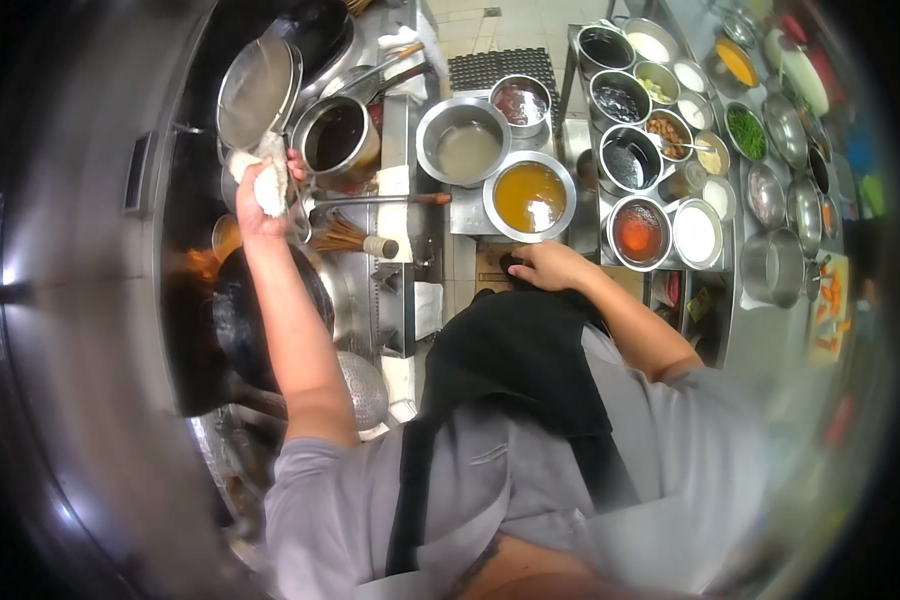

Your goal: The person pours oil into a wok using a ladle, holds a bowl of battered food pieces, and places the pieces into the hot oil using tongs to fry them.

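Observation:
My left hand (262,205) is closed on a white cloth (272,188), at the near side of a round mesh strainer (258,92). Whether the cloth wraps a handle is hard to see. Right of that hand stands a deep pot of dark liquid (370,160). My right hand (548,266) hangs at the front of the black apron (510,345), its fingers loosely bent and seemingly holding nothing. Just beyond it is a metal bowl of yellow-brown liquid (530,197), beside a bowl of cloudy liquid (462,142).
A black wok (260,320) sits below my left forearm, with flame (205,266) near it. A bamboo brush (345,236) and a wooden-handled ladle (395,199) lie on the stove edge. At right are several pots of sauces (638,232) and a steel pan (772,268).

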Tool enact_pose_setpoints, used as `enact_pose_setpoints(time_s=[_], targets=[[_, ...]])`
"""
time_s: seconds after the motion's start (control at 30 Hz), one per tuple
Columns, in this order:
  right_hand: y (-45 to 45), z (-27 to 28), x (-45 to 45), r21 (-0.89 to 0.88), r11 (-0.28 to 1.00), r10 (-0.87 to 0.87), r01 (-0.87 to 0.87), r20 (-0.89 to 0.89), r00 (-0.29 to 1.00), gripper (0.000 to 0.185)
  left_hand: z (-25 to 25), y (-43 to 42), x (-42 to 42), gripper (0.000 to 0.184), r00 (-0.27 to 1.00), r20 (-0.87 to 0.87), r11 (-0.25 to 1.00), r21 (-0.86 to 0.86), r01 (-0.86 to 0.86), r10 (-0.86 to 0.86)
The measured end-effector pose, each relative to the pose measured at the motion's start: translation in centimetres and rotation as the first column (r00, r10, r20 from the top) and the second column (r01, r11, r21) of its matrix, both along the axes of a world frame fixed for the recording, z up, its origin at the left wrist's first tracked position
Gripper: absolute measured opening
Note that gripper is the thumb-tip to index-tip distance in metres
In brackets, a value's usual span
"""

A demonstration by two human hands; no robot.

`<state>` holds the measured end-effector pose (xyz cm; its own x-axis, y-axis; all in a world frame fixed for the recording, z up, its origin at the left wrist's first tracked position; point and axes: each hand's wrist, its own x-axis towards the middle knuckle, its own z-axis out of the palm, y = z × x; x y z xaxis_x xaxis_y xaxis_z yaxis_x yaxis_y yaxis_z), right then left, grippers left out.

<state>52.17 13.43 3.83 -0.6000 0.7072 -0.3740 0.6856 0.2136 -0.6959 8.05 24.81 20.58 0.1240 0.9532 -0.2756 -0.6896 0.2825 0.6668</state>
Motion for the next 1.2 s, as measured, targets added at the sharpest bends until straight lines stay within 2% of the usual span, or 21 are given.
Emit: enact_pose_setpoints(time_s=[0.03, 0.13, 0.3, 0.33, 0.37, 0.43, 0.47, 0.5, 0.57, 0.63, 0.67, 0.7, 0.77, 0.8, 0.87, 0.9, 0.97, 1.03, 1.1, 1.13, 1.2], targets=[[0.0, 0.3, -0.5, 0.009, 1.0, 0.012, -0.012, -0.004, 1.0, 0.043, 1.3, -1.0, 0.0, 0.038, 0.998, 0.048, 0.999, 0.034, 0.031, -0.032], [0.2, 0.4, -1.6, 0.006, 0.999, 0.046, -0.046, -0.019, 0.999, 0.042, 2.5, -3.2, -0.8, 0.038, 0.998, -0.044, 0.997, 0.075, -0.031, 0.035], [-0.6, -1.5, -2.5, 0.011, 0.999, 0.048, -0.048, 0.008, 0.999, 0.042, -0.9, -7.4, -3.0, 0.037, 0.983, -0.161, 0.992, 0.107, -0.072, 0.088], [-1.0, -1.5, -2.8, 0.023, 0.999, 0.033, -0.033, -0.004, 0.999, 0.042, -1.4, -8.9, -2.9, 0.035, 0.969, -0.203, 0.99, 0.069, -0.126, 0.138], [-1.2, -1.3, -3.4, 0.027, 0.998, 0.052, -0.052, 0.003, 0.999, 0.042, -2.5, -10.1, -3.6, 0.032, 0.967, -0.227, 0.993, 0.048, -0.104, 0.112], [-1.8, 0.1, -5.5, -0.085, 0.996, 0.014, -0.017, -0.042, 0.999, 0.041, -4.7, -12.7, -4.1, 0.029, 0.955, -0.244, 0.983, -0.031, -0.182, 0.169], [-2.3, -1.5, -7.1, -0.169, 0.985, -0.065, 0.034, -0.178, 0.982, 0.04, -5.9, -14.0, -4.2, 0.028, 0.942, -0.265, 0.978, 0.012, -0.209, 0.205], [-2.1, -0.6, -8.7, -0.163, 0.987, -0.035, 0.007, -0.172, 0.985, 0.04, -6.6, -15.0, -4.1, 0.027, 0.928, -0.285, 0.971, 0.057, -0.233, 0.239], [-0.8, 1.9, -12.2, 0.017, 0.997, 0.08, -0.078, -0.176, 0.981, 0.036, -7.1, -17.5, -3.8, 0.026, 0.916, -0.276, 0.956, 0.065, -0.285, 0.292], [2.4, -0.8, -16.0, 0.152, 0.988, 0.013, 0.026, -0.252, 0.968, 0.031, -6.9, -20.2, -3.5, 0.025, 0.92, -0.234, 0.949, 0.063, -0.309, 0.315], [4.8, -2.8, -17.8, 0.281, 0.959, 0.009, 0.045, -0.187, 0.982, 0.03, -7.3, -21.8, -3.8, 0.025, 0.91, -0.222, 0.936, 0.065, -0.345, 0.35], [7.1, -5.1, -19.7, 0.408, 0.911, -0.003, 0.056, -0.128, 0.992, 0.029, -7.6, -23.4, -3.9, 0.026, 0.878, -0.284, 0.92, 0.047, -0.39, 0.386], [11.3, -10.2, -22.5, 0.564, 0.825, -0.05, -0.041, 0.144, 0.988, 0.032, -7.9, -26.3, -3.9, 0.026, 0.825, -0.335, 0.882, 0.038, -0.471, 0.455], [12.6, -11.8, -23.4, 0.572, 0.816, -0.011, -0.077, 0.149, 0.989, 0.032, -8.0, -27.9, -3.8, 0.027, 0.792, -0.382, 0.861, 0.017, -0.509, 0.476], [15.2, -13.5, -25.6, 0.293, 0.93, 0.102, -0.222, 0.374, 0.922, 0.043, -8.2, -30.8, -3.4, 0.029, 0.749, -0.418, 0.822, -0.009, -0.57, 0.515], [15.9, -13.4, -26.5, 0.299, 0.919, 0.135, -0.258, 0.374, 0.917, 0.043, -8.2, -32.3, -2.9, 0.029, 0.728, -0.415, 0.799, -0.004, -0.601, 0.546], [16.7, -12.7, -28.6, 0.178, 0.931, 0.212, -0.319, 0.449, 0.868, 0.051, -8.0, -34.8, -2.1, 0.028, 0.683, -0.453, 0.757, -0.027, -0.653, 0.573], [15.9, -11.0, -30.3, 0.251, 0.896, 0.251, -0.366, 0.392, 0.885, 0.051, -8.9, -36.8, -1.3, 0.029, 0.628, -0.448, 0.701, -0.001, -0.713, 0.637], [16.1, -10.4, -31.5, 0.269, 0.906, 0.261, -0.326, 0.251, 0.932, 0.051, -8.7, -38.1, -0.1, 0.031, 0.571, -0.492, 0.611, -0.095, -0.786, 0.658], [16.2, -10.0, -32.1, 0.173, 0.942, 0.26, -0.287, 0.162, 0.952, 0.052, -9.4, -38.9, 0.2, 0.035, 0.569, -0.456, 0.601, -0.091, -0.794, 0.684], [15.7, -8.2, -32.8, 0.125, 0.94, 0.297, -0.317, 0.156, 0.942, 0.053, -10.5, -40.4, 0.7, 0.036, 0.565, -0.452, 0.585, -0.111, -0.804, 0.691]])
